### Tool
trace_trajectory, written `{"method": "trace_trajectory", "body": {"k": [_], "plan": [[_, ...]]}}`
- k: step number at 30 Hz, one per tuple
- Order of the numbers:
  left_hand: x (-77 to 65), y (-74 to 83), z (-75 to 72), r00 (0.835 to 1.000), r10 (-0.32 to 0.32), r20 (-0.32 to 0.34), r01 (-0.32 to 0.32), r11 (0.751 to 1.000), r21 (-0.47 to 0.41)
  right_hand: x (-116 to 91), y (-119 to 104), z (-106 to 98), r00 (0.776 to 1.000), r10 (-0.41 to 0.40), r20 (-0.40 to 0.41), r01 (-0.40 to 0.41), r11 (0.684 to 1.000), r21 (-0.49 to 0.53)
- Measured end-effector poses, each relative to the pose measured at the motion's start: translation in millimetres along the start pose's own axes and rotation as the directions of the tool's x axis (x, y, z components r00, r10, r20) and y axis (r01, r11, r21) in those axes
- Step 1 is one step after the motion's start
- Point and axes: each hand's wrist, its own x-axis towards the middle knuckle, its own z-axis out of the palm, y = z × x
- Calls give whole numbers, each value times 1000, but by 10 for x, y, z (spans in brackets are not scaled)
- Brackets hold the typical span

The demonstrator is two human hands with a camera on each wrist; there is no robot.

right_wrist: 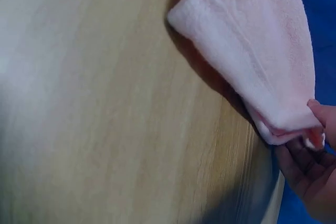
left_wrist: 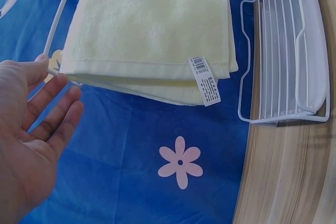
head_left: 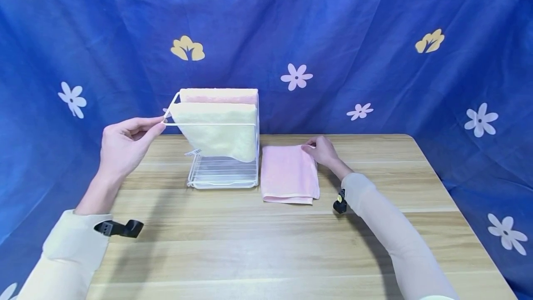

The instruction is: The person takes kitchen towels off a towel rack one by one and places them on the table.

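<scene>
My left hand (head_left: 125,145) pinches the top left corner of a white wire rack (head_left: 223,186) between thumb and fingertips. Over the rack's bars hang a pale yellow towel (head_left: 218,135) at the front and a pink towel (head_left: 220,99) behind it. From the yellow towel's lower edge sticks out a printed label (left_wrist: 205,81). Just right of the rack, a folded pink towel (head_left: 288,170) lies on the table. My right hand (head_left: 322,151) pinches its far right corner, and that end is lifted in the right wrist view.
A wooden table (head_left: 258,249) carries the rack near its back edge. Behind and at both sides hangs a blue curtain (head_left: 241,22) with flower prints. In the rack's base sits a white tray (left_wrist: 315,51) under the wires.
</scene>
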Motion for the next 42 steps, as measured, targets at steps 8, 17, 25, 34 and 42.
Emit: {"method": "trace_trajectory", "body": {"k": [8,17,25,34,42], "plan": [[3,4,-1,1000,-3,3,3,1000,17,-1,-43,-92,1000,-1,23,0,999,45],[18,12,-9,1000,2,8,-2,1000,10,33,-317,-284,997,-47,-54,52,995,86],[7,6,-5,1000,9,7,-9,1000,-1,-7,-635,-445,994,-67,-88,80,985,152],[17,24,3,1000,4,5,-4,1000,6,-58,-1030,-632,980,-154,-123,175,966,189],[23,20,-3,1000,4,-4,-4,1000,2,-104,-1407,-741,952,-275,-131,299,928,222]]}}
